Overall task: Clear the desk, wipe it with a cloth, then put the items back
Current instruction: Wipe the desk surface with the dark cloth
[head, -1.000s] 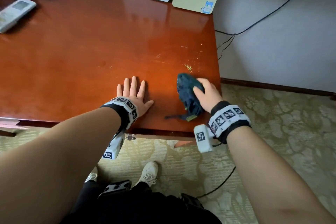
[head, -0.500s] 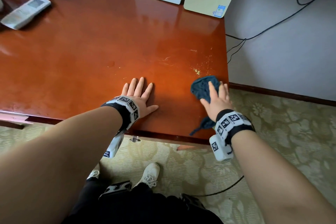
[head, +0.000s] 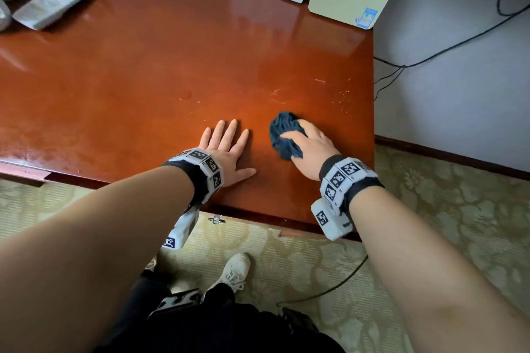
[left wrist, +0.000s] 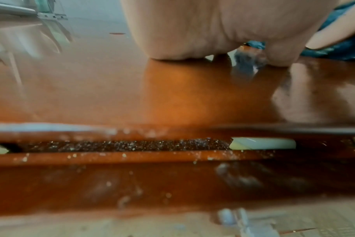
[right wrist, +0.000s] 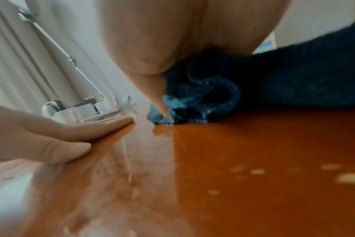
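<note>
Cloth (head: 282,135) bunched under gripping right hand (head: 308,149) near desk (head: 143,80) edge, left hand (head: 226,152) flat.

Hotel room: desk (head: 172,71), teacups (right wrist: 103,104), carpet (head: 459,209)

Bare forearms; black wristbands (head: 360,180) with white checker-marked blocks; black trousers (head: 229,329); white sneakers (head: 233,272).

Soft daylight is falling evenly across the head view, and the glossy desk (head: 160,71) is throwing back pale glare along its far and left parts. Faint shadows are lying under the left hand (head: 226,152) and right hand (head: 311,149). Straight edges are bending toward the frame corners. Both wrist views are smearing with blur: the cloth (right wrist: 294,77) is looking soft, and the near desk edge is sitting out of focus.
</note>
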